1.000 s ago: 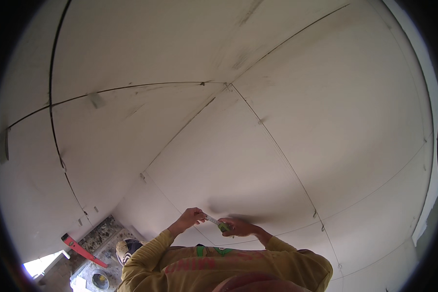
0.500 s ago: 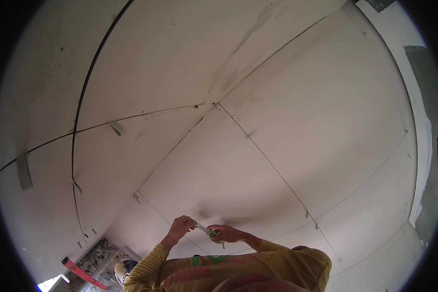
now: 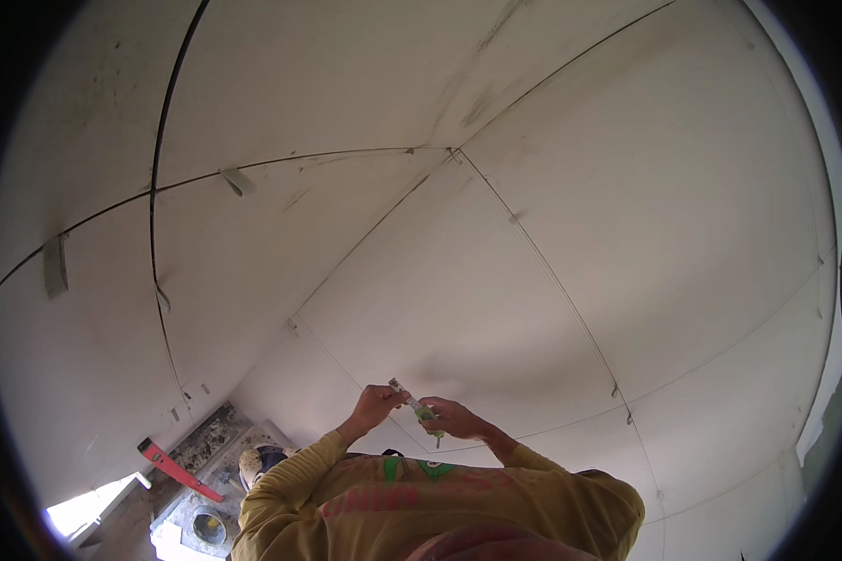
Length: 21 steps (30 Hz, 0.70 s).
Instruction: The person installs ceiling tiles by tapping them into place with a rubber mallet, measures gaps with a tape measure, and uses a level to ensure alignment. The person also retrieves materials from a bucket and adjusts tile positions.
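Both hands are held close together in front of my chest, near the large pale wall panels (image 3: pixel 421 309). In my right hand (image 3: pixel 453 418) is a small green tape measure (image 3: pixel 428 417), its fingers wrapped round the case. A short whitish blade (image 3: pixel 410 400) sticks out of it toward the upper left. My left hand (image 3: pixel 378 403) pinches this blade with thumb and fingers, just below its free end. Markings on the blade are too small to make out.
Thin dark joints run between the panels, with grey clips (image 3: pixel 56 266) stuck in several of them. At the lower left a red spirit level (image 3: pixel 180 469) leans near the floor. Beside it is a round container (image 3: pixel 209 526). My shoe (image 3: pixel 251 464) shows near a dirty ledge.
My view has shifted, so the wall joints sit farther right and higher. Both hands have risen slightly, and the blade's end now shows above the left fingers. The round container has come into view.
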Motion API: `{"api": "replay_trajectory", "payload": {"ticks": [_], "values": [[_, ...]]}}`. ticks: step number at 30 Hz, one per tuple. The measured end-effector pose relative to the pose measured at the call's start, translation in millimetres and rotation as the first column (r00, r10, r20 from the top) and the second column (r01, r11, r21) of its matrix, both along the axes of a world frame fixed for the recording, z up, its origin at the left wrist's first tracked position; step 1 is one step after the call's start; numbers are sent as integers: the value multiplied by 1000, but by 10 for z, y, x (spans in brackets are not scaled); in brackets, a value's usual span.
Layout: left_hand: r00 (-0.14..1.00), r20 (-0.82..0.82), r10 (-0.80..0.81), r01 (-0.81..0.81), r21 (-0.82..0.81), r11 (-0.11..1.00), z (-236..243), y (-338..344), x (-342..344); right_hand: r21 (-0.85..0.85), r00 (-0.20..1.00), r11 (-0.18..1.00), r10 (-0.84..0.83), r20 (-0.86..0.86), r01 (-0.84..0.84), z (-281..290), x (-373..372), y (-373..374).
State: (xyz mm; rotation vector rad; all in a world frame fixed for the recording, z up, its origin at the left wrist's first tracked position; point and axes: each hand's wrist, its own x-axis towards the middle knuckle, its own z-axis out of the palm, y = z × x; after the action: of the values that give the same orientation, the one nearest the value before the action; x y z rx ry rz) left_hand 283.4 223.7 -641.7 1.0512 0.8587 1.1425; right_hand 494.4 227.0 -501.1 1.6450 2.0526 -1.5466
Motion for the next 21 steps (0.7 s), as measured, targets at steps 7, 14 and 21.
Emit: {"api": "replay_trajectory", "payload": {"ticks": [7, 14, 21], "values": [[970, 122, 211, -230, 173, 958, 1032, 314, -499, 75, 975, 973, -213, -65, 218, 612, 592, -553], [700, 711, 68, -530, 453, 717, 3827, 692, -889, 738, 919, 622, -393, 6, 261, 2563, 1214, -1659], [843, 489, -223, -208, 679, 704, 5555, 1119, -93, 983, 863, 116, -500, -69, 146, 4137, 1300, -1898]]}}
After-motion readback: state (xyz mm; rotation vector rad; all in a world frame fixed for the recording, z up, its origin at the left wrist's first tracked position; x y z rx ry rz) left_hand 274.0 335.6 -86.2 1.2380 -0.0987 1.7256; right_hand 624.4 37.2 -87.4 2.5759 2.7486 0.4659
